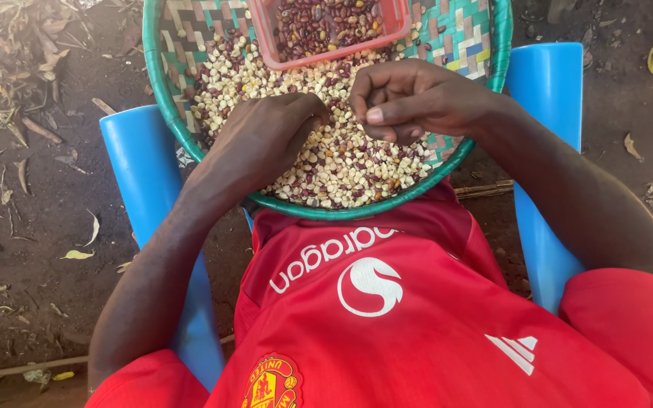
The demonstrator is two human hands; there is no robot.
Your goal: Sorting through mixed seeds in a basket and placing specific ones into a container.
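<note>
A round woven tray with a green rim (pixel 162 98) rests on my lap, spread with a mix of pale maize kernels and dark red beans (pixel 349 162). A pink plastic tub (pixel 264 38) sits in the tray's far part, holding mostly dark red beans. My left hand (pixel 262 140) lies knuckles up on the mix at the left, fingers curled down into the grains. My right hand (pixel 410 102) hovers just over the pile at the right, fingers bent inward and pinched near the thumb; whether it holds a bean I cannot tell.
I sit in a blue plastic chair, its armrests (pixel 141 166) (pixel 546 91) on either side of the tray. I wear a red shirt (pixel 417 317). Bare dark soil with dry leaves (pixel 24 136) surrounds the chair.
</note>
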